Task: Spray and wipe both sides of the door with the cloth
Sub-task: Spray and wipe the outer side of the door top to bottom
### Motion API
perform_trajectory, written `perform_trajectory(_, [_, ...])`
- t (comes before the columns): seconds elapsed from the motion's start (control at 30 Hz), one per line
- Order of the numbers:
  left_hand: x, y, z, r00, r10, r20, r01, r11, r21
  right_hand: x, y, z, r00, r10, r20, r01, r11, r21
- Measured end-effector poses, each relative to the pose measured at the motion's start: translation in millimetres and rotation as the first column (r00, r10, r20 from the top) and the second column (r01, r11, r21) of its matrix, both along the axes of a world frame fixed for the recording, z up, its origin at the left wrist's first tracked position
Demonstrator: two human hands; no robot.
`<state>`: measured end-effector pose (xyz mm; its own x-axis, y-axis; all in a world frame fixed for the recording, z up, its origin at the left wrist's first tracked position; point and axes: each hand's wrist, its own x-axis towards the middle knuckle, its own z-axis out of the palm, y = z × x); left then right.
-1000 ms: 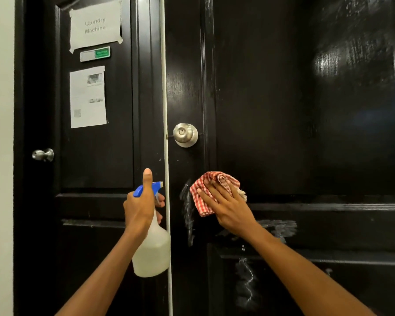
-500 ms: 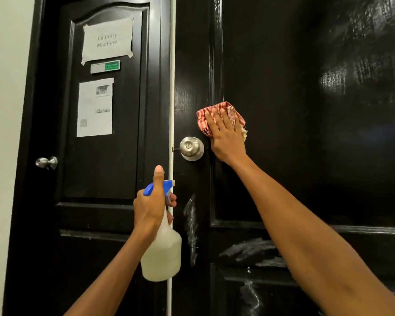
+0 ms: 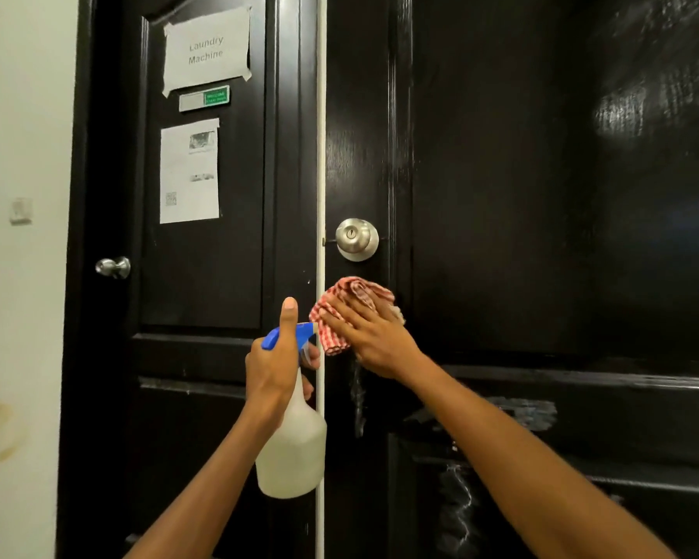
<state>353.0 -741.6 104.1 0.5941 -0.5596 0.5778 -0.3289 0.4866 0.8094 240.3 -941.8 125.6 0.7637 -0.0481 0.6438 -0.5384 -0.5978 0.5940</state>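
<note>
Black gloss paint covers the door (image 3: pixel 521 195), the largest item in view; it is rigid and fixed, and its wet sheen suggests a slippery face, so it is to be pressed against rather than gripped. Streaks of spray remain on the lower panels, which are judged not yet wiped. The steel knob (image 3: pixel 356 239) sits just above the working area.

The spray bottle (image 3: pixel 292 449), of translucent plastic with a blue trigger head, is held at the neck by the left hand (image 3: pixel 275 367), fingers curled round it and thumb raised; the body hangs below the grip. It is judged moderately heavy if filled, and is best held at the neck.

The red-checked cloth (image 3: pixel 350 304) is soft and limp. It is pressed flat to the door by the straight fingers of the right hand (image 3: pixel 374 338), lying under and beyond the fingertips, just below the knob.
</note>
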Motion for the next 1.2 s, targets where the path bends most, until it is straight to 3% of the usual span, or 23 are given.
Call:
perform_trajectory(0.07, [4.1, 0.2, 1.1, 1.0, 0.005, -0.003, -0.005, 1.0, -0.007, 18.0, 3.6, 46.8, 0.995, -0.009, -0.096, 0.004, 0.998, -0.055])
perform_trajectory(0.2, [13.1, -2.1, -2.2, 0.999, 0.033, -0.019, -0.033, 0.999, -0.016, 43.5, 14.1, 70.3, 0.999, -0.037, -0.016, 0.037, 0.999, -0.011])
perform_trajectory(0.27, [17.0, -4.0, -11.5, 0.999, 0.043, -0.013, -0.043, 0.999, 0.004, 41.9, 11.6, 40.4, 1.0, 0.011, -0.025, -0.012, 1.0, -0.014])
perform_trajectory(0.47, [15.1, 11.7, -50.0, 0.998, 0.022, -0.056, -0.016, 0.995, 0.096, -7.5, 6.4, -134.6, 0.91, 0.075, -0.409, -0.09, 0.996, -0.018])
perform_trajectory(0.53, [9.8, 16.5, -60.3, 0.998, 0.012, -0.064, -0.005, 0.995, 0.101, -20.0, 4.4, -147.5, 0.892, 0.038, -0.45, -0.084, 0.993, -0.082])
perform_trajectory(0.6, [7.5, 17.2, -65.7, 0.997, 0.004, -0.076, 0.003, 0.996, 0.091, -25.2, -4.2, -111.3, 0.928, 0.033, -0.37, -0.077, 0.991, -0.106])
perform_trajectory(0.67, [4.7, 17.0, -66.9, 0.997, 0.005, -0.082, 0.004, 0.995, 0.1, -31.0, -7.6, -51.4, 0.991, 0.011, -0.137, -0.022, 0.997, -0.078])
perform_trajectory(0.77, [1.1, 11.6, -71.9, 0.996, 0.012, -0.091, -0.003, 0.994, 0.106, -40.6, -6.3, 19.9, 0.98, -0.069, 0.189, 0.079, 0.996, -0.043])
perform_trajectory(0.83, [-0.2, 8.4, -75.6, 0.995, 0.016, -0.101, -0.005, 0.995, 0.102, -33.5, -4.6, 21.9, 0.952, -0.063, 0.299, 0.076, 0.997, -0.031])
perform_trajectory(0.9, [-1.9, 7.6, -78.3, 0.993, 0.026, -0.115, -0.013, 0.993, 0.113, -21.3, -3.3, -11.4, 0.949, -0.022, 0.316, 0.032, 0.999, -0.028])
perform_trajectory(0.97, [-4.0, 6.4, -82.9, 0.993, 0.026, -0.119, -0.011, 0.993, 0.122, -15.5, -3.9, -66.4, 0.982, 0.032, 0.187, -0.029, 0.999, -0.019])
perform_trajectory(1.03, [-6.1, 6.8, -87.9, 0.993, 0.019, -0.113, -0.005, 0.992, 0.123, -19.9, -5.0, -130.5, 0.997, 0.067, -0.036, -0.068, 0.997, -0.032])
perform_trajectory(1.13, [-10.0, 11.1, -98.2, 0.995, 0.016, -0.098, -0.001, 0.989, 0.147, -44.5, -3.3, -208.4, 0.915, 0.03, -0.402, -0.056, 0.997, -0.052])
perform_trajectory(1.2, [-11.4, 13.2, -105.0, 0.995, 0.023, -0.102, -0.006, 0.985, 0.17, -64.2, -5.7, -220.9, 0.873, -0.011, -0.488, -0.054, 0.992, -0.118])
